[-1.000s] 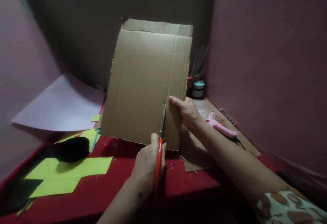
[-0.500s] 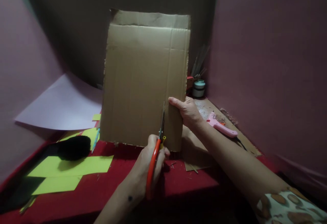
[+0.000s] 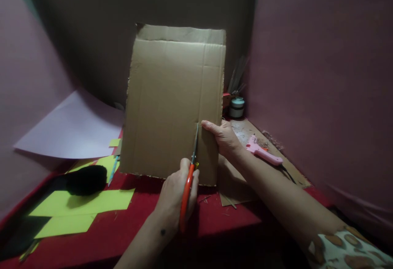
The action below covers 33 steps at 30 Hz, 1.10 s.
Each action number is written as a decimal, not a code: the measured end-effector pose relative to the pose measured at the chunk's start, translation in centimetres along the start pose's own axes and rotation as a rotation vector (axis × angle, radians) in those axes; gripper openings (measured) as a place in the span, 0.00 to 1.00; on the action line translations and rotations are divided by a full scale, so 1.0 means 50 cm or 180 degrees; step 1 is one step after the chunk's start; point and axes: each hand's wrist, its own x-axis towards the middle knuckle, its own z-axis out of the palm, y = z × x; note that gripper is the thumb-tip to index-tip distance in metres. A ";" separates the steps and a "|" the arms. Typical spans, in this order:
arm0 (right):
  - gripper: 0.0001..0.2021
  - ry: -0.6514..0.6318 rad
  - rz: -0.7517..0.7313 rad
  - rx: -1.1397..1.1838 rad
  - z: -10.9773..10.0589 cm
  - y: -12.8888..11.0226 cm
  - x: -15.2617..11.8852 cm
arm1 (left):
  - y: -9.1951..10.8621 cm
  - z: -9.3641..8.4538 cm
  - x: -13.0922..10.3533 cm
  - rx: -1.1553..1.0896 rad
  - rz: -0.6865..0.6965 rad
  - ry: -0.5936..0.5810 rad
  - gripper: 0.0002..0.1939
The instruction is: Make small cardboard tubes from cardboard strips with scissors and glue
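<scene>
At our far left, a large pale sheet [image 3: 70,132] lies with its far side curving up, seemingly because it leans on the wall behind. Nearer us, yellow papers [image 3: 82,201] lie flat on the red-covered tabletop [image 3: 132,230], with a dark fuzzy object [image 3: 87,180] over them, perhaps weighing them down. A blue striped stick [image 3: 113,170] slants just beside the cardboard panel [image 3: 162,109], which we hold upright before us, above the tabletop, likely so both blades can reach around its lower edge. Our left hand [image 3: 172,189] comes from below, its fingers curled around the orange handles of the scissors [image 3: 186,197]; the blades point up the panel in line with the cut. Our right hand [image 3: 227,138] grips the panel's right edge, thumb pressed on the near face close to the blade tips, probably to steady the board there; its other fingers are hidden behind. Beyond that hand stands a lidded jar [image 3: 237,108], and farther right a pink glue gun [image 3: 264,153] rests on a flat board [image 3: 301,177], which may shield the tabletop from drips.
</scene>
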 end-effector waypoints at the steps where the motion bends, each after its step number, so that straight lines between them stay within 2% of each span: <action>1: 0.17 0.0003 -0.0004 -0.0009 -0.002 0.002 -0.001 | -0.003 0.005 0.001 0.0019 0.0028 0.0065 0.09; 5: 0.17 -0.0043 -0.0060 -0.0016 -0.009 0.006 0.002 | -0.014 0.026 0.007 -0.0099 0.0098 0.0257 0.10; 8: 0.18 -0.0084 -0.0150 -0.0036 -0.009 -0.007 0.013 | -0.019 0.034 0.009 -0.0259 0.0082 0.0265 0.10; 11: 0.18 -0.0062 -0.0357 -0.0127 -0.001 -0.026 0.027 | -0.022 0.033 0.004 -0.0720 -0.0009 -0.0035 0.07; 14: 0.17 -0.0123 -0.0366 -0.0153 0.006 -0.035 0.032 | -0.023 0.030 -0.006 -0.1446 -0.0125 -0.0356 0.06; 18: 0.16 -0.0153 -0.0256 -0.0101 0.005 -0.029 0.025 | -0.020 0.033 -0.012 -0.1950 -0.0315 -0.0378 0.06; 21: 0.15 -0.0177 -0.0204 -0.0153 0.004 -0.024 0.017 | -0.021 0.035 -0.004 -0.1831 -0.0341 -0.0281 0.05; 27: 0.17 -0.0109 -0.0123 -0.0267 0.003 -0.023 0.017 | -0.026 0.019 0.017 -0.1006 -0.0145 -0.0172 0.02; 30: 0.17 -0.0049 -0.0042 -0.0217 0.000 -0.016 0.018 | -0.019 0.008 0.020 -0.0649 -0.0021 -0.0125 0.06; 33: 0.17 -0.0017 0.0001 -0.0142 -0.005 -0.005 0.017 | -0.015 0.012 0.018 -0.0449 0.0002 -0.0001 0.10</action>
